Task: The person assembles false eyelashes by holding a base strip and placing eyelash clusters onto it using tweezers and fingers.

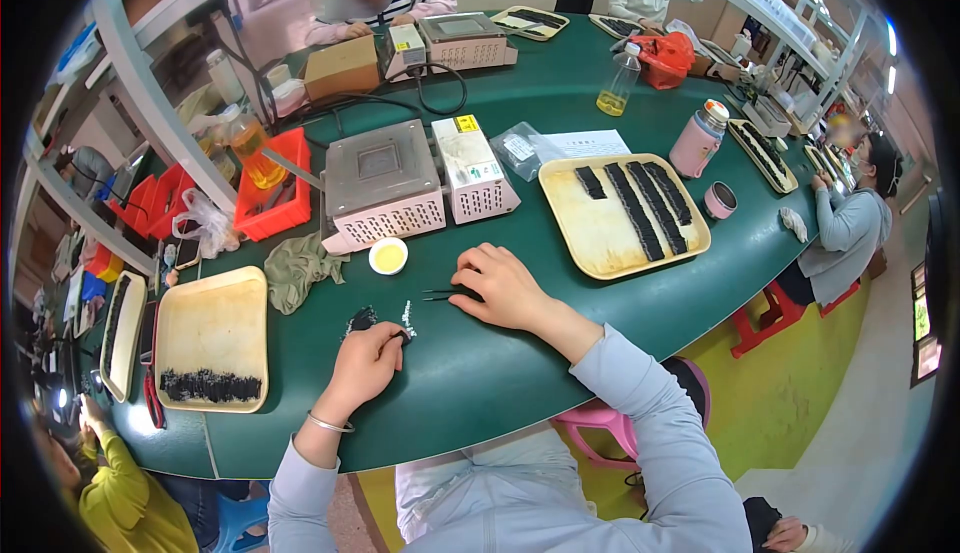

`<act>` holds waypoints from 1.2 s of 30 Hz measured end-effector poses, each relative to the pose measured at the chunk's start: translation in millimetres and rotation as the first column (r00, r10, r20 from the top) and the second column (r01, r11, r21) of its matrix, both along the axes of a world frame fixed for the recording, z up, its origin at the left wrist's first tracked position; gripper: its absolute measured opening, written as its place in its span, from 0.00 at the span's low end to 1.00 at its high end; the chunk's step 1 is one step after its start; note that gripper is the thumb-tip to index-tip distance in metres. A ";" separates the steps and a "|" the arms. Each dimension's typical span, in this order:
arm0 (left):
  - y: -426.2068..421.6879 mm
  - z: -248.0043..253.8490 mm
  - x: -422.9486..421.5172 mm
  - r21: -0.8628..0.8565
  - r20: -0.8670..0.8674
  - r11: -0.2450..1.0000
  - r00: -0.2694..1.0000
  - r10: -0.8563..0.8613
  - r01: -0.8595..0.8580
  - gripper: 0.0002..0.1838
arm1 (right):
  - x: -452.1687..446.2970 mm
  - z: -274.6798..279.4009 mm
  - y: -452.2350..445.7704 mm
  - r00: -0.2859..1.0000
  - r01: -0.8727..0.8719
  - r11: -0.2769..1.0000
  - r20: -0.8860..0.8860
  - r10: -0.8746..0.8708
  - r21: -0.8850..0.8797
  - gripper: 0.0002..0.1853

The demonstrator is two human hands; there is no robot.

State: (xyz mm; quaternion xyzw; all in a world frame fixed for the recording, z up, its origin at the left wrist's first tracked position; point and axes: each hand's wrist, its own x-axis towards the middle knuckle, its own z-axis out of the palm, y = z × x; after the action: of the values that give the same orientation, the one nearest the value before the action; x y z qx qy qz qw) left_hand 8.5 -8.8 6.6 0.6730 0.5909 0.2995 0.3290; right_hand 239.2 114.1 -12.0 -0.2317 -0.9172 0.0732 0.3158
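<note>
My left hand is closed in a pinch on a small black piece at the fingertips. Just beyond it on the green table lies a little heap of black pieces. A short row of tiny white pieces runs away from the pinched fingertips. To the right, my right hand rests low over the table, its fingers closed on dark tweezers. The tweezers' tips point left and stand apart with nothing visible between them. A small white bowl of yellow liquid sits beyond both hands.
On the left, a cream tray bears a band of black pieces. Another tray on the right holds several black strips. Hotplate-like metal boxes, a green cloth and a pink bottle stand around. Other people sit along the table.
</note>
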 end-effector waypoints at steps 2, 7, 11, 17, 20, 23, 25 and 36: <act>-0.1 0.1 0.3 -0.011 0.004 1.000 1.000 0.009 -0.009 0.06 | 0.3 0.2 0.6 1.000 0.002 1.000 0.001 -0.002 -0.006 0.12; 0.2 -1.9 -0.7 0.036 0.003 0.999 1.000 -0.008 0.008 0.06 | 0.3 2.2 -3.2 1.000 0.007 1.000 0.004 -0.007 -0.012 0.12; 0.3 -9.1 -2.1 0.026 0.013 1.000 1.000 0.007 -0.007 0.07 | 1.2 3.2 3.9 1.000 0.007 1.000 -0.001 -0.007 0.008 0.11; 0.7 2.4 1.0 0.016 -0.006 1.000 1.000 0.004 -0.004 0.07 | 0.5 0.8 0.1 1.000 0.009 1.000 0.008 -0.009 -0.001 0.12; -0.1 2.4 -0.3 0.026 -0.007 0.999 1.000 -0.018 0.018 0.07 | -3.6 -1.2 -0.2 1.000 0.003 1.000 0.004 -0.003 0.013 0.12; 1.1 -7.9 -2.7 0.037 0.062 0.999 0.998 -0.007 0.005 0.06 | 0.9 -1.8 -1.0 1.000 0.025 0.999 0.014 -0.025 0.026 0.14; 1.7 -7.6 -3.6 0.005 0.099 1.000 0.995 0.000 0.000 0.06 | 0.8 -2.7 -6.0 0.998 0.068 0.998 0.009 -0.068 0.016 0.17; 22.3 -47.7 -33.7 -0.122 0.278 0.992 0.960 0.023 0.012 0.06 | 92.7 -6.1 -104.3 0.917 0.389 0.910 -0.038 -0.397 -0.142 0.24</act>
State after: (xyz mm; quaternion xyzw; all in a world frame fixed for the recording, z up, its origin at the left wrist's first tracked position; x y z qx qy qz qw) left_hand -25.2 13.4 -41.1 0.6011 0.5577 0.3554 0.4486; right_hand 331.9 9.9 -18.1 -0.4293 -0.8341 0.0762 0.3380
